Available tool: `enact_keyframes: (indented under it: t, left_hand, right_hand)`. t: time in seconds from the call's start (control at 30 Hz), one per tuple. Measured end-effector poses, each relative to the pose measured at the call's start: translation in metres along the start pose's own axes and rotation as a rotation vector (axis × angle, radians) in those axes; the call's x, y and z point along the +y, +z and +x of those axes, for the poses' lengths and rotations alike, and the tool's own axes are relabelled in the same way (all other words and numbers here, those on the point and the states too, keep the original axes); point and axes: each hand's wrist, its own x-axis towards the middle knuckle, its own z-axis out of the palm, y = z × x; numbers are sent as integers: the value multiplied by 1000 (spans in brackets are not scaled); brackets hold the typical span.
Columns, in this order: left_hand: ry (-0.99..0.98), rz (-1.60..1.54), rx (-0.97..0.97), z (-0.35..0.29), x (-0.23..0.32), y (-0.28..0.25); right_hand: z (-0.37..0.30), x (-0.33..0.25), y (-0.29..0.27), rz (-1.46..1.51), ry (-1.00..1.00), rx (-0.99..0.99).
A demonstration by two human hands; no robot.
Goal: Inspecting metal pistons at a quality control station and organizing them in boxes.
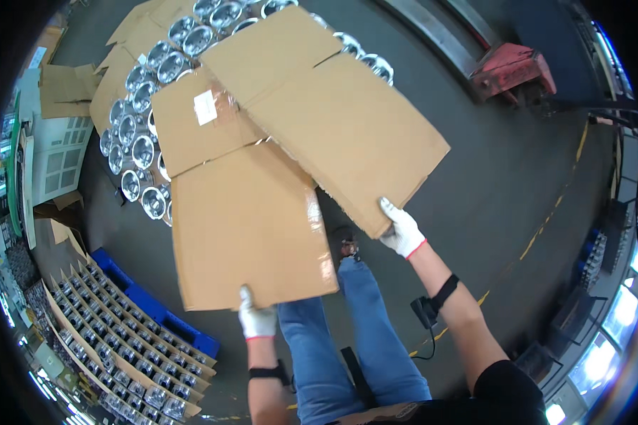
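Observation:
Two broad brown cardboard panels are spread in front of me; whether they are joined where they overlap, I cannot tell. The left cardboard panel [248,227] has a white label and clear tape. My left hand [257,319], in a white glove, grips its near edge with the thumb on top and the fingers hidden underneath. The right cardboard panel [347,134] slants away from me and partly covers the left one. At its near corner, my gloved right hand [404,232] is closed on the edge, thumb on top. Beneath the panels' far parts are several shiny metal cups [142,151].
A box with cardboard dividers [131,333] holds rows of metal parts at lower left, beside a blue pallet [152,301]. A red and grey metal frame [514,71] stands at upper right. Yellow floor line [539,234] runs along the right. More cardboard [67,91] lies at far left.

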Motion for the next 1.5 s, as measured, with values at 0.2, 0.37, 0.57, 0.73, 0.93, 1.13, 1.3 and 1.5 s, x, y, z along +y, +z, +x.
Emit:
enact_keyframes:
  t: [0.2, 0.37, 0.57, 0.73, 0.93, 1.13, 1.3, 1.5]
  left_hand:
    - [293, 235, -39, -99, 159, 47]
    - [483, 92, -291, -120, 225, 44]
    - [364, -204, -680, -75, 254, 88]
    - [401, 88, -945, 39, 267, 120]
    - [238, 343, -589, 135, 246, 159]
    - [109, 514, -204, 212, 210, 114]
    - [71, 236, -58, 241, 214, 77]
    - [92, 207, -86, 238, 212, 72]
  right_hand:
    - [-110, -83, 32, 55, -112, -71]
    - [-157, -128, 22, 74, -319, 36]
    - [-176, -169, 26, 262, -451, 9]
    - [-158, -175, 32, 343, -666, 195]
    - [-142, -160, -17, 494, -643, 566]
    - [-142, -126, -63, 498, -564, 762]
    - [-130, -135, -68, 438, -400, 837]
    - [-130, -162, -91, 353, -343, 852]
